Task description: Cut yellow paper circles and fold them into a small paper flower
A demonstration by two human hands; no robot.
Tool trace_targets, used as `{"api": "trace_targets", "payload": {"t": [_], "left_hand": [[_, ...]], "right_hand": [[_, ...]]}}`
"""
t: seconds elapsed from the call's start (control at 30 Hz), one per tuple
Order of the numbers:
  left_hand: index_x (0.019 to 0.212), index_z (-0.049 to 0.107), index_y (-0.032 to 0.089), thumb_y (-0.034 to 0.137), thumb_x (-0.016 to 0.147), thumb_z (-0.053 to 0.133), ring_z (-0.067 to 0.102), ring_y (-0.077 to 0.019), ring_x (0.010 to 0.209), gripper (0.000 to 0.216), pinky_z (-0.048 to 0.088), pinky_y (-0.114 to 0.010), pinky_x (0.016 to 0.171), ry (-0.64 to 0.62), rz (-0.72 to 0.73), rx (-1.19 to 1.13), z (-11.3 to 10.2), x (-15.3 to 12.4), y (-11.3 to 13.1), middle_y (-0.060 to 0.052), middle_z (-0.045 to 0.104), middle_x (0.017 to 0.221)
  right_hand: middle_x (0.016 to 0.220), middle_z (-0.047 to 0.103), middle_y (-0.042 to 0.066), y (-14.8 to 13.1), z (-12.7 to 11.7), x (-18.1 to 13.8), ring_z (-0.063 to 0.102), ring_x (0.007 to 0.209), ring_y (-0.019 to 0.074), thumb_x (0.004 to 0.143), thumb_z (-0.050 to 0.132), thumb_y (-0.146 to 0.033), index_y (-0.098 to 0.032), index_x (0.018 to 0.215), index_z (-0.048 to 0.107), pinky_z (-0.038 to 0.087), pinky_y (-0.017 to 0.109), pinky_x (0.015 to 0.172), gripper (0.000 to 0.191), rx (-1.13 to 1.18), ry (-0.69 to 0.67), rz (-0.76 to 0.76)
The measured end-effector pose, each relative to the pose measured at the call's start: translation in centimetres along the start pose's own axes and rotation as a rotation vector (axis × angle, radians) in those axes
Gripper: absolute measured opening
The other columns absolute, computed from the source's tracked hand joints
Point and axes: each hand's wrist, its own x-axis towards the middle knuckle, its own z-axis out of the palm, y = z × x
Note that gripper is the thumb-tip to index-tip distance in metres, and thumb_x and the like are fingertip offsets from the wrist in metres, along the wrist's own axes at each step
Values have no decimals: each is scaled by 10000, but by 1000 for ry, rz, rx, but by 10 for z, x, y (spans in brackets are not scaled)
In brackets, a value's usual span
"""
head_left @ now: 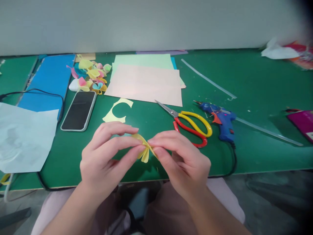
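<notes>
Between my two hands, over the table's front edge, is a yellow paper flower (145, 154) with several petals. My left hand (110, 151) pinches its left side between thumb and fingers. From the other side, my right hand (182, 158) grips a petal between thumb and forefinger. Just behind my right hand lie scissors (193, 125) with one yellow and one red handle, their blades pointing back left. A pale yellow paper scrap (113, 114) with a round cutout rests behind my left hand.
Pastel paper sheets (146, 83) lie at the back middle, beside a pile of paper flowers (94, 75). A phone (78, 111) and a blue board (49, 78) are on the left. On the right are a blue glue gun (222, 120), a glue stick (207, 78) and a magenta packet (302, 122).
</notes>
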Motion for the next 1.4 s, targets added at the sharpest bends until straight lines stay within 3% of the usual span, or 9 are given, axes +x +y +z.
{"api": "trace_targets", "payload": {"t": [0.4, 0.57, 0.8, 0.97, 1.13, 1.4], "left_hand": [[847, 650, 211, 72, 725, 692, 615, -179, 820, 189, 528, -355, 707, 17, 37, 49, -1, -1, 2, -40, 653, 919], [901, 660, 225, 105, 726, 703, 603, -177, 842, 217, 522, -337, 714, 76, 211, 209, -5, -5, 0, -42, 648, 958], [898, 669, 186, 116, 703, 723, 616, -162, 815, 214, 514, -297, 702, 137, 321, 212, -3, -4, -5, -52, 638, 930], [901, 668, 223, 153, 710, 729, 603, -161, 822, 212, 523, -306, 702, 112, 302, 226, -4, -5, -4, -35, 641, 937], [925, 654, 285, 166, 750, 695, 605, -168, 797, 216, 537, -335, 664, 104, 171, 223, -4, -6, 1, -16, 653, 957], [927, 661, 259, 151, 742, 698, 608, -166, 809, 218, 546, -328, 666, 80, 125, 148, -1, -5, 2, -25, 650, 973]], "right_hand": [[884, 683, 25, 0, -3, 0, 625, 806, 134, 844, 594, -106, -204, 939, 683, 526, 251, 692, 163, 22, -17, -24], [980, 671, 62, 1, -5, -4, 593, 930, 185, 868, 593, -291, -195, 1092, 643, 529, 298, 748, 249, 52, 4, -90], [953, 684, 83, -3, -7, -1, 618, 905, 195, 848, 574, -181, -176, 1051, 650, 540, 325, 760, 216, -53, 34, -172], [974, 685, 84, -3, -5, -1, 627, 890, 198, 772, 640, -105, -194, 1057, 644, 548, 327, 744, 299, -67, 23, -160], [938, 701, 52, -3, -5, -2, 626, 880, 181, 808, 568, -77, -211, 1037, 657, 545, 301, 734, 279, -36, 43, -109], [865, 677, 33, 0, -3, 2, 632, 779, 135, 803, 585, -20, -216, 909, 680, 535, 247, 642, 242, 28, 56, -20]]}}
